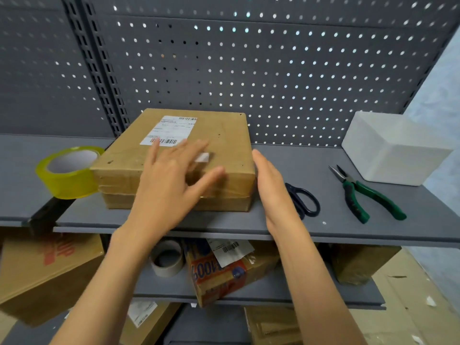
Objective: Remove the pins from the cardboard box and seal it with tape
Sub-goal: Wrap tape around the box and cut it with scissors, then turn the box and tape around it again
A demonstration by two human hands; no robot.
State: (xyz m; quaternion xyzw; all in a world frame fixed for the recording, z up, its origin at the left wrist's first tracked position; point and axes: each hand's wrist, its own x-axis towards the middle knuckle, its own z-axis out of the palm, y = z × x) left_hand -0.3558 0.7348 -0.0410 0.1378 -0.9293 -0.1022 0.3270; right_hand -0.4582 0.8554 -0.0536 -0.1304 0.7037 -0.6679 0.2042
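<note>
1. Looking down at a grey shelf backed by pegboard; everything for the job lies on it.
2. My box sits at the centre of the shelf, flaps closed, with a white label at 12 o'clock on its top. Clear tape bands show on its front face. I cannot make out any pins from here.
3. My left hand is over the box top toward 6 o'clock, fingers spread apart, gripping nothing. It is motion-blurred, so I cannot tell if the palm touches the cardboard.
4. My right hand stands edge-on at 3 o'clock of the box, fingers together and straight, just beside its right side, holding nothing.
5. A white tub stands far out at 3 o'clock, against the pegboard.
6. The tape, a yellowish roll, lies at 9 o'clock, touching the box's left side.
7. Green pliers lie between scissors and tub, jaws pointing to 11 o'clock.
8. Black scissors lie just right of my right hand, partly hidden by it.
</note>
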